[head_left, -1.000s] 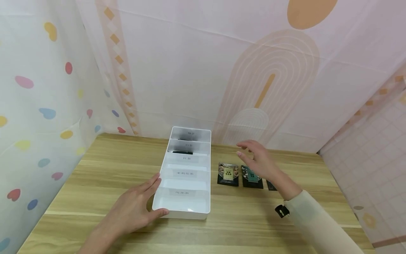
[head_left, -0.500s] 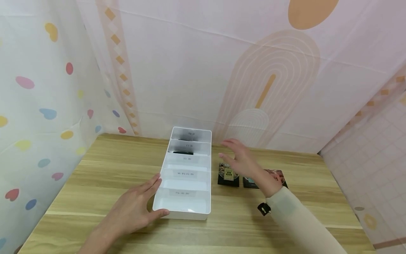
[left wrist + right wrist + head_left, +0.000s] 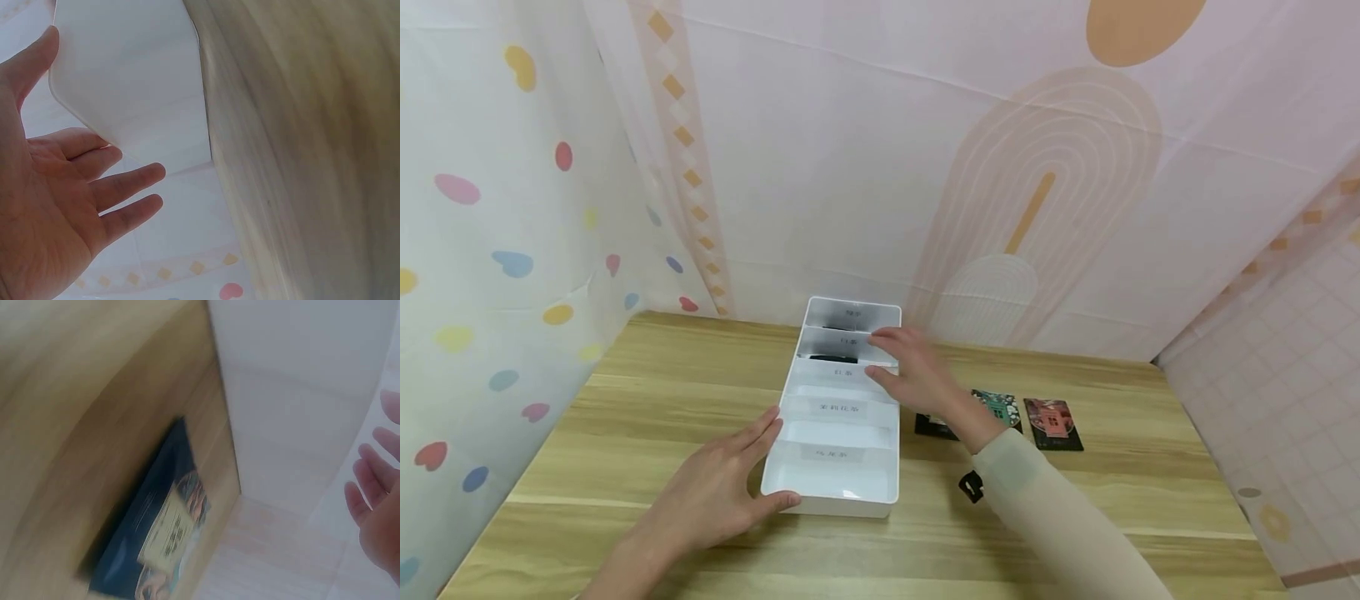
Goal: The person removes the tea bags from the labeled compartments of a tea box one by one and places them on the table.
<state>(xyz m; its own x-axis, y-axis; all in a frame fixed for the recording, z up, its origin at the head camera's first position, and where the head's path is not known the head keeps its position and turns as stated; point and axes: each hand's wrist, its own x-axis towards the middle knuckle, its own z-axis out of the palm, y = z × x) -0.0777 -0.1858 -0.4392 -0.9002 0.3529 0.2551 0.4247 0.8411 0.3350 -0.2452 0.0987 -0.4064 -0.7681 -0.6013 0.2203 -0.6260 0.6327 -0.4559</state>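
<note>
Left hand [image 3: 718, 487], fingers extended, merely touches the box [image 3: 835, 479]; right hand [image 3: 919, 373], empty, fingers parted, could bump it if lowered.

Left hand [image 3: 718, 487] spread, right hand [image 3: 920, 371] aloft, right fingers [image 3: 892, 334] apparently bent

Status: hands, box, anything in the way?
Left hand touching white box, near-left corner. Right hand over box's right rim, holding nothing. Three packets right, clear of box.
</note>
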